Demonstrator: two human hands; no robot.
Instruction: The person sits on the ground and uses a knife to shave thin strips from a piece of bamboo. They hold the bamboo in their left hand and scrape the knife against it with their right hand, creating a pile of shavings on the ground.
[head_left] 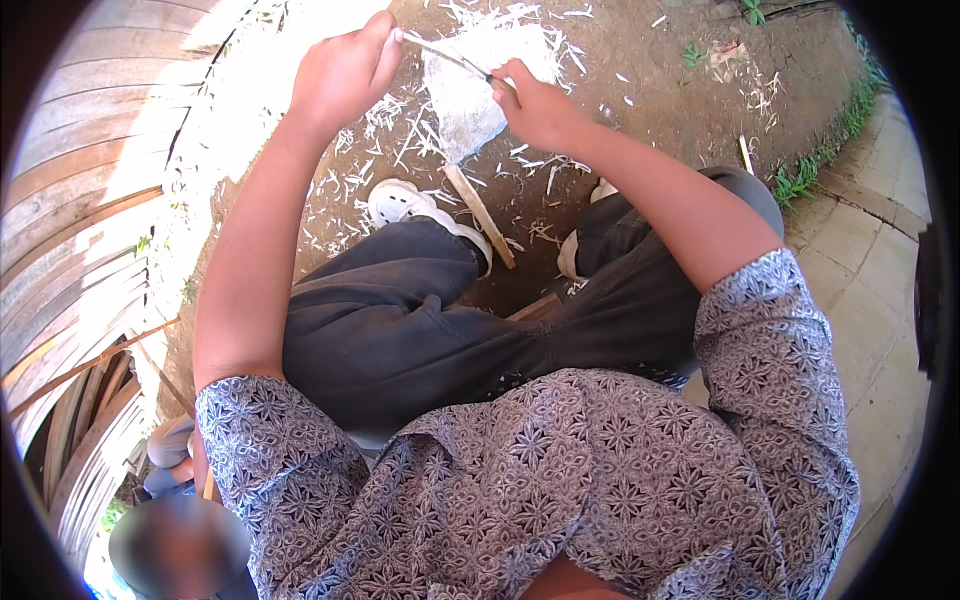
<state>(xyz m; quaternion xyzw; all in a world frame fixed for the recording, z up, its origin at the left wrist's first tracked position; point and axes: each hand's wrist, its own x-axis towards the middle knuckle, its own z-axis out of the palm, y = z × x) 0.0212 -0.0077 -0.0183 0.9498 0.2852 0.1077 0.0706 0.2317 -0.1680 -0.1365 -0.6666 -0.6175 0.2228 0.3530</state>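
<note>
Left grip [348,78]: closed on one end of the thin strip [432,48].
Right grip [545,110]: pinching a dark piece [491,79] at the strip's far end, perhaps a blade.
Strip: between my hands, over the pale slab [465,125].
Shavings [400,110]: strewn about; much paring seems done, what remains I can't tell.
Edges: slats [100,150] left, my shoes [400,205] nearer.
Room: dirt ground [690,125] spreads rightward.

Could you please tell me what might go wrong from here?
The slender pale strip held between the left hand and the right hand might snap or splinter if bent. Loose, thin white shavings scattered on the brown earth ground could slip under the white perforated clog.
</note>
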